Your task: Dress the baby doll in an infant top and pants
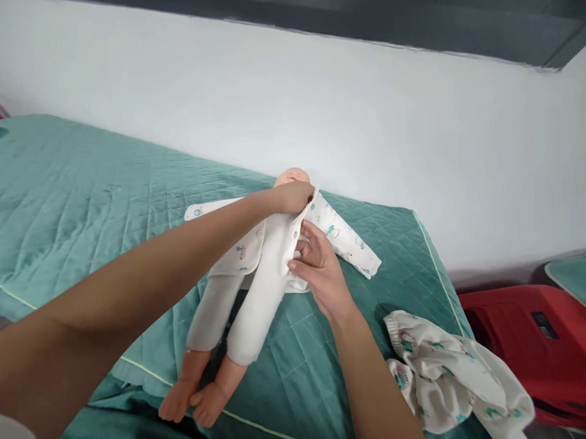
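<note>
A baby doll [256,302] in white lies on its back on the bed, legs toward me and most of its head hidden. An open white baby jacket [243,251] with small printed figures is under and around its torso. One jacket sleeve [345,235] stretches out flat to the right. At the doll's chest and shoulder, my left hand [294,197] is closed on the jacket's upper front edge, its fingertips partly hidden. Lower on that edge, beside the snaps, my right hand [317,266] pinches the cloth between thumb and curled fingers.
Printed white baby clothing [441,375] lies crumpled at the bed's right front. The bed has a green quilted cover [105,179] and stands against a white wall [298,103]. Beyond its right edge is a red case [516,333].
</note>
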`<state>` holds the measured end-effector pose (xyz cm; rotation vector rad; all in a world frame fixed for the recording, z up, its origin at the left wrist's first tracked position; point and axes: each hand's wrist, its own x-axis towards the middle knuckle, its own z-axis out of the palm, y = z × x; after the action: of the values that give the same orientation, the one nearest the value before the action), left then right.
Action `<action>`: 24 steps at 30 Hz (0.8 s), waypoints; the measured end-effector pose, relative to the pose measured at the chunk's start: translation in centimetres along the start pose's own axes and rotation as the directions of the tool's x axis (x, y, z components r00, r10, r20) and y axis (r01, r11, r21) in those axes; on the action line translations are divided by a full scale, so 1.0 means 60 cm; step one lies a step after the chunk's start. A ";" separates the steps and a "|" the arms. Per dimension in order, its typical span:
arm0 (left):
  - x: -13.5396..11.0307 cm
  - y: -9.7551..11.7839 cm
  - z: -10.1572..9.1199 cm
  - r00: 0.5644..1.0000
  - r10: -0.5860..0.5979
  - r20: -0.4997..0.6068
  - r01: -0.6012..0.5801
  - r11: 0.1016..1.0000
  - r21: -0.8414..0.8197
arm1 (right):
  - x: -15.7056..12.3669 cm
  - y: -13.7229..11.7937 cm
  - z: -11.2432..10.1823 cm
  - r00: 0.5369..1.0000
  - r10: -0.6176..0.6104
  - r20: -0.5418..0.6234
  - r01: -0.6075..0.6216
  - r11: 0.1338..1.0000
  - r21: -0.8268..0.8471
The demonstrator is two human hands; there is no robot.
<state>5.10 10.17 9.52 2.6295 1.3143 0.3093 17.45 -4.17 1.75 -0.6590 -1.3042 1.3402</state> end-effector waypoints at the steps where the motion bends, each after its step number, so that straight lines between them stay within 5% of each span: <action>1: -0.006 0.001 -0.008 1.000 -0.020 -0.017 0.019 0.998 -0.059 | 0.000 -0.001 -0.001 1.000 0.011 0.001 -0.011 1.000 -0.020; 5: -0.028 0.018 -0.020 0.990 -0.134 -0.053 0.117 0.963 -0.245 | -0.001 -0.010 -0.007 0.996 0.073 0.049 -0.069 0.995 -0.074; 9: -0.034 0.031 -0.005 0.992 -0.125 0.008 0.125 0.989 -0.083 | -0.003 -0.016 -0.007 0.990 0.117 0.074 -0.107 0.986 -0.127; 15: -0.050 0.005 -0.004 0.939 -0.207 -0.273 0.167 0.972 -0.165 | -0.008 -0.013 -0.002 1.000 0.001 0.019 0.005 0.956 -0.293; 20: -0.075 -0.031 0.016 0.867 -0.347 -0.357 0.293 0.935 -0.197 | -0.006 -0.006 -0.002 0.932 -0.356 0.069 0.298 0.643 -0.706; 24: -0.099 -0.044 0.035 0.811 -0.319 -0.490 0.210 0.941 -0.263 | -0.003 0.001 -0.001 0.944 -0.251 0.213 0.317 0.513 -0.798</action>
<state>0.16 6.80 6.19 2.2249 1.6799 1.1192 17.55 -4.28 1.63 -0.9701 -2.0217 0.3901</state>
